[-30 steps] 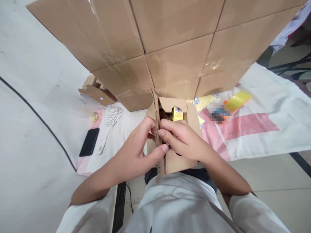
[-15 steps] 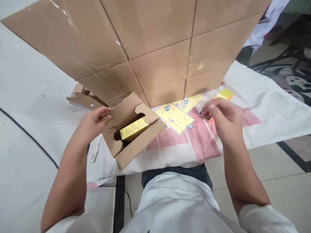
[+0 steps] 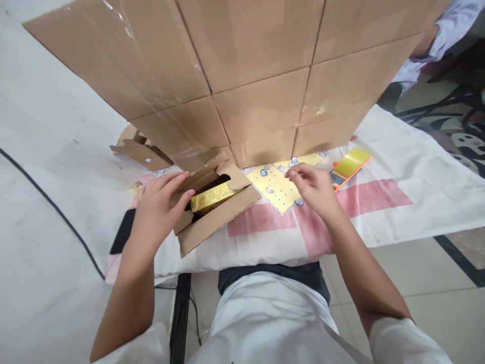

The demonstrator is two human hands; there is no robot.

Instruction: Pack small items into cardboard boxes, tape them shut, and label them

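My left hand [image 3: 161, 210] is curved round the left end of a small open cardboard box [image 3: 217, 217], thumb over its near side and fingers at the far edge. The box lies tilted with its flaps raised. Inside it sits a shiny yellow carton [image 3: 212, 197], partly covered by a notched flap. My right hand [image 3: 312, 189] hovers over the yellow patch of the cloth, right of the box, its fingers curled together. Whether anything is pinched there I cannot make out. Just beyond it rests an orange tape dispenser [image 3: 350, 167] with a yellowish roll.
A large wall of taped cardboard boxes [image 3: 261, 111] rises behind. Another opened cardboard piece [image 3: 140, 151] lies at the left. A flat black object [image 3: 123, 232] is beside my left forearm. The patterned cloth [image 3: 261, 247] covers the surface. Another person's sleeve [image 3: 454, 30] shows at upper right.
My right hand has left the tape dispenser and moved left toward the box. My left hand has shifted right and reaches further over the box's left end.
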